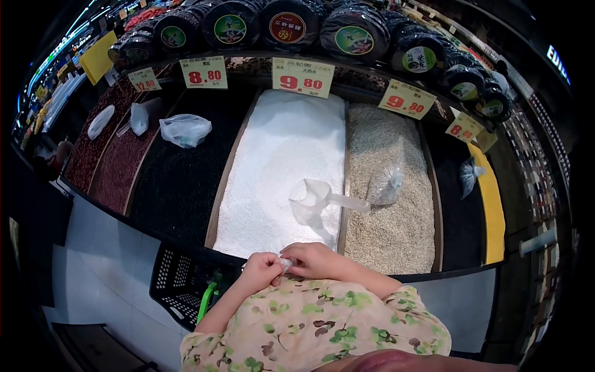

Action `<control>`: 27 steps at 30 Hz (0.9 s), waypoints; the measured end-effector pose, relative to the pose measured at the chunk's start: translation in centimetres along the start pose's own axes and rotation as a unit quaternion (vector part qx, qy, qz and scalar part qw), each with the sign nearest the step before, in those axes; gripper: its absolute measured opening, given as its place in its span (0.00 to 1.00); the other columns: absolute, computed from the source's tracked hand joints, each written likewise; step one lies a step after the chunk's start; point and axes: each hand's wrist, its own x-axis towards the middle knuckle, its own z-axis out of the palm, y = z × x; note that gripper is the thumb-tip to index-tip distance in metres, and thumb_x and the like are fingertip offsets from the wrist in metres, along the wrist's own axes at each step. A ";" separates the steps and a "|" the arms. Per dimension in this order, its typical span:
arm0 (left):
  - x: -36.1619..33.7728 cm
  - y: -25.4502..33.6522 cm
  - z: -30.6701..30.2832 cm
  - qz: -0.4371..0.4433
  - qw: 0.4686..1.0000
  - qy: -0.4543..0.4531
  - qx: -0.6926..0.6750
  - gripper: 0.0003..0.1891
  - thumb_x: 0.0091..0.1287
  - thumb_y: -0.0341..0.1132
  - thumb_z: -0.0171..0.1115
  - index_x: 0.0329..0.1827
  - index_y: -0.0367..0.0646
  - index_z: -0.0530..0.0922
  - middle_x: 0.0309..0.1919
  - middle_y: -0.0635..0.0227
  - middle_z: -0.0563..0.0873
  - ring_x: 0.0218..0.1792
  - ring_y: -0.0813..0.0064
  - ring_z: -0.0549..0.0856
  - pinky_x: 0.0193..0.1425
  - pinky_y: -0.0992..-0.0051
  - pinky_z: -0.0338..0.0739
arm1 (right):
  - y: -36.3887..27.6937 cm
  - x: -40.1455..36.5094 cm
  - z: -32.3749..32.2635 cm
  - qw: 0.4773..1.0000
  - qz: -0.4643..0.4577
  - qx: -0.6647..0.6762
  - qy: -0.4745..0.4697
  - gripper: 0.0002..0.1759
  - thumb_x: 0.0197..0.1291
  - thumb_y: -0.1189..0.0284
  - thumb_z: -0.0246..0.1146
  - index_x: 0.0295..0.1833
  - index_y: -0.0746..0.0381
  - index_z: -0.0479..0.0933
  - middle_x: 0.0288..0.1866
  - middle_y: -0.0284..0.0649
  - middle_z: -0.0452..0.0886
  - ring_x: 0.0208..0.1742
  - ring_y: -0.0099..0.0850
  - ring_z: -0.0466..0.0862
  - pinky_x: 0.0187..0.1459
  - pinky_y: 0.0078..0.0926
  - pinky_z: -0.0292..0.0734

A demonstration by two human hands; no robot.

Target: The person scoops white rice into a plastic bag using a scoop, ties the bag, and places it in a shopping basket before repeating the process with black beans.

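My left hand (263, 270) and my right hand (312, 259) are close together at the front edge of the bins, near my body. Both have their fingers closed on a small piece of clear plastic bag (286, 263). Most of the bag is hidden behind my hands. Just beyond them is a bin of fine white grain (279, 155). On that grain lies a clear plastic scoop (315, 194), its handle crossing the divider to the right. A knotted clear bag (385, 186) rests on the beige grain (390, 242) beside it.
Dark and reddish grain bins stand left, with crumpled plastic bags (186, 130) on them. Another tied bag (469, 177) lies on the dark right bin. Wrapped round packages (288, 25) and price signs (302, 77) line the back. A black basket (180, 282) with a green handle is below left.
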 end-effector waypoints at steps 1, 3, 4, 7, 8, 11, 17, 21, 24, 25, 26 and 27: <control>0.0 0.3 0.1 0.000 1.000 0.001 0.007 0.09 0.64 0.25 0.55 0.24 0.36 0.74 0.19 0.69 0.79 0.17 0.84 0.75 0.20 0.83 0.68 | -0.2 0.1 0.0 1.000 0.001 -0.020 -0.003 0.16 0.51 0.69 0.66 0.44 0.63 0.78 0.39 0.42 0.80 0.34 0.43 0.82 0.35 0.34 0.78; -0.1 0.3 0.3 0.004 1.000 0.006 0.018 0.09 0.64 0.25 0.56 0.24 0.36 0.74 0.18 0.70 0.78 0.17 0.85 0.75 0.20 0.83 0.68 | -0.7 0.4 0.3 0.998 0.003 -0.058 -0.007 0.15 0.49 0.69 0.66 0.43 0.64 0.77 0.37 0.42 0.80 0.34 0.44 0.82 0.34 0.35 0.78; -0.1 0.2 0.4 0.007 1.000 0.011 0.022 0.09 0.64 0.25 0.56 0.24 0.37 0.74 0.18 0.70 0.78 0.17 0.85 0.75 0.20 0.83 0.68 | -0.6 0.5 0.9 0.997 -0.005 -0.072 -0.002 0.15 0.48 0.70 0.66 0.42 0.64 0.76 0.37 0.42 0.80 0.34 0.44 0.82 0.34 0.35 0.78; -0.5 -0.3 0.6 0.012 0.999 0.028 0.039 0.09 0.65 0.26 0.56 0.24 0.37 0.75 0.18 0.71 0.78 0.17 0.85 0.75 0.19 0.83 0.68 | 0.3 0.4 2.7 0.996 -0.031 -0.085 0.025 0.14 0.46 0.72 0.65 0.41 0.64 0.76 0.36 0.43 0.80 0.34 0.45 0.82 0.33 0.36 0.78; -0.6 -0.4 0.6 0.014 0.998 0.035 0.046 0.09 0.65 0.26 0.57 0.25 0.37 0.75 0.18 0.71 0.78 0.17 0.85 0.75 0.19 0.83 0.68 | 0.3 0.3 3.1 0.996 -0.043 -0.071 0.039 0.14 0.46 0.73 0.64 0.41 0.63 0.76 0.37 0.43 0.80 0.34 0.45 0.82 0.33 0.36 0.78; -1.1 -0.7 0.8 0.022 0.995 0.042 0.086 0.08 0.66 0.28 0.58 0.28 0.36 0.76 0.22 0.69 0.81 0.19 0.85 0.77 0.21 0.83 0.70 | 0.1 0.2 3.5 0.997 -0.045 -0.027 0.064 0.14 0.45 0.76 0.63 0.41 0.64 0.77 0.39 0.44 0.81 0.35 0.44 0.82 0.34 0.35 0.78; -3.1 0.1 0.4 0.173 0.982 0.075 -0.018 0.06 0.69 0.26 0.54 0.35 0.34 0.76 0.32 0.64 0.84 0.26 0.82 0.80 0.33 0.82 0.77 | 0.4 0.6 2.0 0.987 0.027 0.091 0.130 0.10 0.54 0.77 0.63 0.44 0.65 0.80 0.36 0.43 0.82 0.29 0.34 0.83 0.31 0.26 0.80; -4.7 -0.8 -2.3 0.233 0.954 0.190 -0.009 0.06 0.69 0.25 0.52 0.34 0.34 0.77 0.30 0.63 0.84 0.26 0.81 0.80 0.34 0.82 0.76 | -1.5 2.6 -1.2 0.937 0.120 0.278 0.176 0.11 0.65 0.69 0.60 0.45 0.65 0.81 0.34 0.37 0.82 0.28 0.23 0.82 0.29 0.19 0.79; -6.8 -1.7 -4.5 0.291 0.910 0.293 -0.012 0.05 0.68 0.25 0.55 0.34 0.34 0.77 0.30 0.66 0.84 0.26 0.83 0.79 0.34 0.83 0.76 | -1.7 5.0 -4.6 0.926 0.098 0.293 0.216 0.13 0.67 0.66 0.60 0.45 0.65 0.81 0.33 0.36 0.82 0.27 0.18 0.80 0.29 0.15 0.78; -7.7 -1.7 -5.0 0.300 0.885 0.355 -0.006 0.05 0.68 0.25 0.54 0.34 0.35 0.77 0.29 0.66 0.83 0.27 0.83 0.79 0.35 0.83 0.76 | -1.8 6.0 -6.2 0.932 0.102 0.270 0.218 0.13 0.66 0.66 0.60 0.45 0.65 0.81 0.37 0.37 0.84 0.32 0.21 0.82 0.31 0.17 0.80; -8.6 -2.1 -5.8 0.294 0.875 0.385 -0.009 0.05 0.68 0.25 0.55 0.34 0.35 0.77 0.29 0.67 0.83 0.27 0.83 0.79 0.35 0.83 0.75 | -1.6 7.2 -7.7 0.932 0.117 0.265 0.220 0.13 0.66 0.65 0.60 0.45 0.64 0.82 0.35 0.36 0.83 0.31 0.21 0.82 0.31 0.18 0.80; -9.7 -2.7 -6.7 0.287 0.863 0.415 -0.013 0.05 0.68 0.25 0.55 0.34 0.35 0.77 0.29 0.67 0.83 0.28 0.83 0.79 0.35 0.83 0.75 | -1.1 8.7 -9.1 0.922 0.123 0.278 0.241 0.13 0.67 0.66 0.59 0.46 0.64 0.82 0.34 0.37 0.83 0.29 0.22 0.82 0.33 0.19 0.80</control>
